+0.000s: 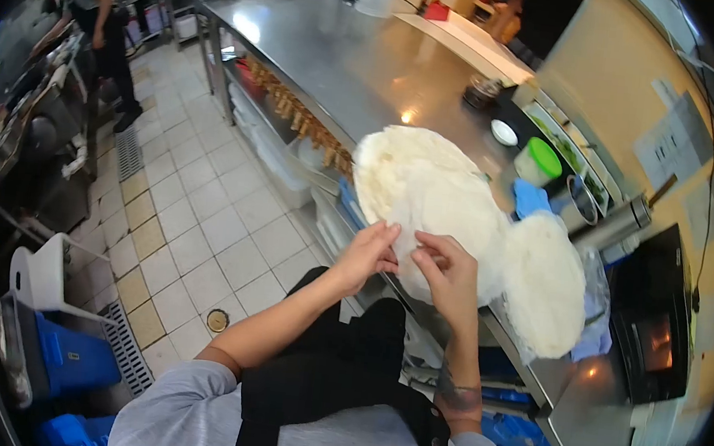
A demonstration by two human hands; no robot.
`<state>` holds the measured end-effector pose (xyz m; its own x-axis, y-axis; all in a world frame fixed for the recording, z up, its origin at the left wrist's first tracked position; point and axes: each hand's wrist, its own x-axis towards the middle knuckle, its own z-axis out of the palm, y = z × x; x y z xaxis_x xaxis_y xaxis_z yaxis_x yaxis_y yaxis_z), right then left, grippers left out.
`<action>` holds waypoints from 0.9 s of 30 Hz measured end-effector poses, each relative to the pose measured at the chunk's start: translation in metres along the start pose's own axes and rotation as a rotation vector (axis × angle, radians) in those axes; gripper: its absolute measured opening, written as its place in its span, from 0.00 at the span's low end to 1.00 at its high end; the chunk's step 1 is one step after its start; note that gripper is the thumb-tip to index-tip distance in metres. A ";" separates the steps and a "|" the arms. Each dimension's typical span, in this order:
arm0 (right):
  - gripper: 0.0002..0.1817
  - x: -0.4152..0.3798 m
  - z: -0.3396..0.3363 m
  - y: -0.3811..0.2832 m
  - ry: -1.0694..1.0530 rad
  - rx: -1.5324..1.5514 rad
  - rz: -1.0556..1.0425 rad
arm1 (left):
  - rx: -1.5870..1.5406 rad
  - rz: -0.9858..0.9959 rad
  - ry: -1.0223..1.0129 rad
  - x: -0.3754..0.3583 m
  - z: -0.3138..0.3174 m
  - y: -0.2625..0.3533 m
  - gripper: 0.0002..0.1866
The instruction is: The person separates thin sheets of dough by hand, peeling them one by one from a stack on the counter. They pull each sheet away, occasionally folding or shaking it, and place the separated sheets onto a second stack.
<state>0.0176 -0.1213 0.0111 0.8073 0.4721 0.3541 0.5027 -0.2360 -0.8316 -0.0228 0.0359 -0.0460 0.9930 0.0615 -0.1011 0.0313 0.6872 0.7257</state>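
Both my hands are at the near edge of a thin, whitish round sheet (453, 211), pinching it between fingers and thumbs. My left hand (368, 257) grips its left part, and my right hand (447, 269) holds it a little to the right. Beneath and behind it, another pale round sheet (389, 162) lies on the steel counter (339, 49). A third white round piece (544, 284) lies to the right, with clear plastic around its lower edge.
Behind the sheets are a green-rimmed tub (538, 161), a small white bowl (504, 133), a blue cloth (531, 198) and a metal container (575, 205). A person (101, 26) stands at the far left. A white chair (47, 272) and blue bin (78, 355) are lower left.
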 end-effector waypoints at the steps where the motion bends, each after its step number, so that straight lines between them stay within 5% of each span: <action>1: 0.15 0.000 0.001 0.001 0.035 0.049 0.055 | 0.056 0.017 0.012 0.003 0.005 0.000 0.12; 8: 0.10 0.010 0.000 0.002 0.247 0.013 0.194 | 0.248 0.103 0.038 0.013 0.022 0.003 0.09; 21: 0.15 0.009 -0.040 0.013 0.494 -0.001 0.106 | 0.373 0.054 -0.041 -0.008 -0.007 0.011 0.07; 24: 0.11 0.000 -0.049 0.013 0.521 -0.059 0.103 | 0.433 -0.057 -0.122 -0.012 -0.013 0.012 0.12; 27: 0.08 -0.017 -0.053 0.010 0.306 -0.119 0.113 | 0.492 -0.046 -0.280 -0.015 -0.014 0.012 0.16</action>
<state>0.0252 -0.1766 0.0198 0.9063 0.1647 0.3892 0.4225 -0.3782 -0.8237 -0.0389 0.0528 -0.0455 0.9796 -0.2011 -0.0038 0.0576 0.2626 0.9632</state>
